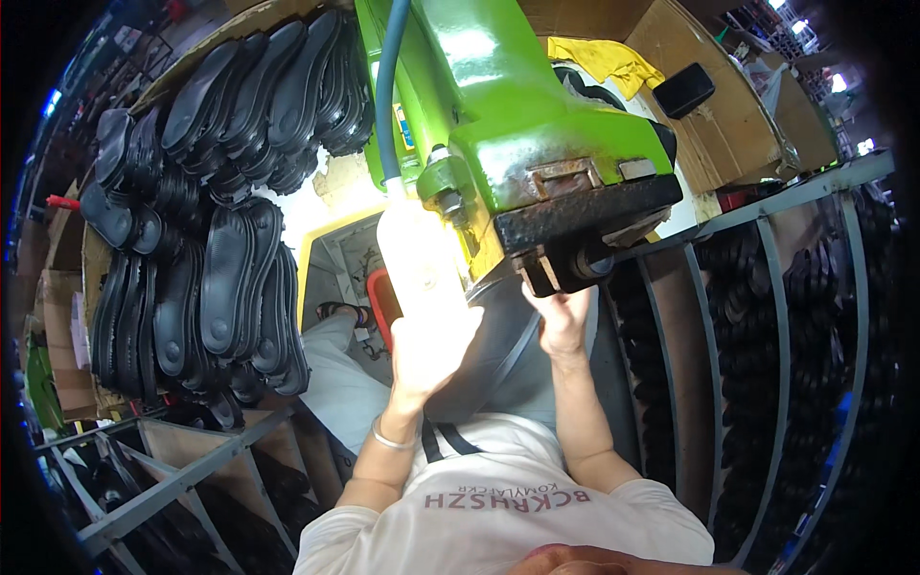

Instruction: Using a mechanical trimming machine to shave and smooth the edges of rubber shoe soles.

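Note:
A green machine [517, 105] with a worn, dark metal head [585, 216] stands right in front of me. My left hand [431, 350] is below a glaring white lamp [422, 249] on the machine's left side. Glare washes out its fingers, so whether it holds anything is not visible. Just under the machine's head, my right hand [563, 321] is raised with its fingers curled against a dark block-like part. Anything between those fingers is hidden from view. Stacks of black shoe soles [235, 278] lie to the left of my left hand.
A blue-grey hose [391, 91] runs down the machine to the lamp. Behind it on the right, a cardboard box [690, 134] has a yellow cloth [604, 62] at its edge. Metal racks [767, 287] packed with dark pieces flank me, another rack [172, 479] at lower left.

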A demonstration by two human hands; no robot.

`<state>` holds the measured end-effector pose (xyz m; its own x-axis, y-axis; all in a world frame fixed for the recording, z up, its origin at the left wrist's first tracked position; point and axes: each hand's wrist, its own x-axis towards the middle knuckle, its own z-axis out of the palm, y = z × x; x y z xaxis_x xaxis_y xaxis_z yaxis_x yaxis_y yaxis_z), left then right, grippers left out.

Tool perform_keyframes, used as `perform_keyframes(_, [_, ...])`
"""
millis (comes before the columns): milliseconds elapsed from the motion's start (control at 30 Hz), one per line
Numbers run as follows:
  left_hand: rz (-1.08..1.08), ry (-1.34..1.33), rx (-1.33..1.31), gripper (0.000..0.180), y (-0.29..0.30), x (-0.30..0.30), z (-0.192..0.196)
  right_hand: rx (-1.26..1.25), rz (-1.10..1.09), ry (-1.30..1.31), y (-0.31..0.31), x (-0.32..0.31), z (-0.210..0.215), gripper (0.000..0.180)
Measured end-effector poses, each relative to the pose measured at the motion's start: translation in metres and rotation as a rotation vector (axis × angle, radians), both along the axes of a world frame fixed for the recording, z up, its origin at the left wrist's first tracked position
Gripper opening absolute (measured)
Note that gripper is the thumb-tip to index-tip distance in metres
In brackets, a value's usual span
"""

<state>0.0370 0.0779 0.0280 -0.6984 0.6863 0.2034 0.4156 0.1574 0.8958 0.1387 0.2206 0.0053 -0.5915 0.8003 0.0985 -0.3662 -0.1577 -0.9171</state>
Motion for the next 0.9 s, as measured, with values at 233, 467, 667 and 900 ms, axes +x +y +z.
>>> perform_keyframes(233, [0.135, -0.199, 0.243, 0.014, -0.015, 0.008, -0.016, 0.027, 0.193, 0.014, -0.019, -0.018, 0.009, 0.021])
perform_keyframes(467, [0.123, 0.017, 0.076, 0.018, 0.022, 0.012, -0.027, 0.097, 0.467, -0.377, -0.055, 0.06, -0.03, 0.047])
perform_keyframes(667, [0.096, 0.105, 0.099, 0.016, 0.005, 0.018, -0.027, -0.233, 0.278, -0.383, -0.023, 0.144, -0.057, 0.039])
perform_keyframes(900, [0.118, -0.061, -0.022, 0.014, 0.016, 0.021, -0.031, -0.161, -0.188, -0.161, 0.052, 0.09, -0.002, 0.035])
